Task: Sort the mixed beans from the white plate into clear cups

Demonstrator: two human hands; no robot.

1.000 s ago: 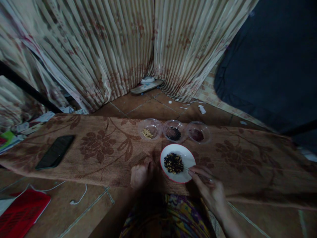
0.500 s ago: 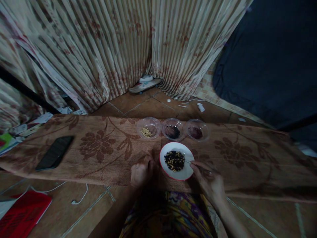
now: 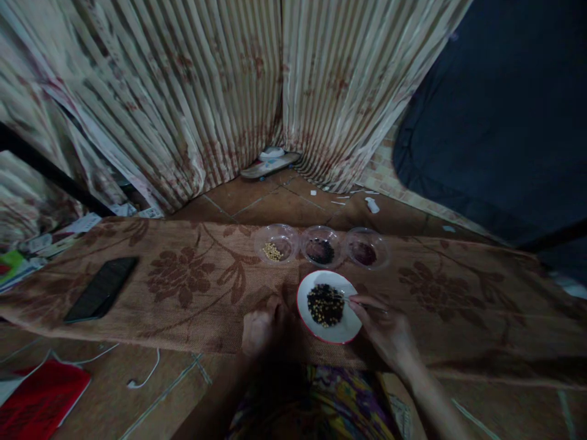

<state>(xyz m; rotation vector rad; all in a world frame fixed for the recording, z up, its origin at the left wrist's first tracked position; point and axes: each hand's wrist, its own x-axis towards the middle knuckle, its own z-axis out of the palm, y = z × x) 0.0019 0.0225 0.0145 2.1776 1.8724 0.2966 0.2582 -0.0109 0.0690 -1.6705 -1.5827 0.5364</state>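
A white plate with a red rim (image 3: pixel 347 329) holds a mixed heap of dark and pale yellow beans (image 3: pixel 324 305). From the right, my right hand (image 3: pixel 385 327) pinches a thin metal utensil (image 3: pixel 345 298), its tip at the edge of the heap; its exact kind is too blurred to tell. My left hand (image 3: pixel 262 327) rests curled into a fist on the cloth, left of the plate, with nothing visible in it. Behind the plate stand three clear plastic bowls: one with yellow beans (image 3: pixel 272 251), one with black beans (image 3: pixel 324 251), one with dark red beans (image 3: pixel 365 253).
A patterned brown cloth (image 3: pixel 183 318) covers the narrow table. A dark phone (image 3: pixel 101 288) lies at its left. On the floor are a red bag (image 3: pixel 50 394), a white cable (image 3: pixel 149 376) and a skateboard (image 3: pixel 270 165) by the striped curtain (image 3: pixel 220 91).
The whole view has shifted slightly, so the table sits lower. The utensil's tip remains by the heap, and some beans appear slightly rearranged. My left hand stays in place.
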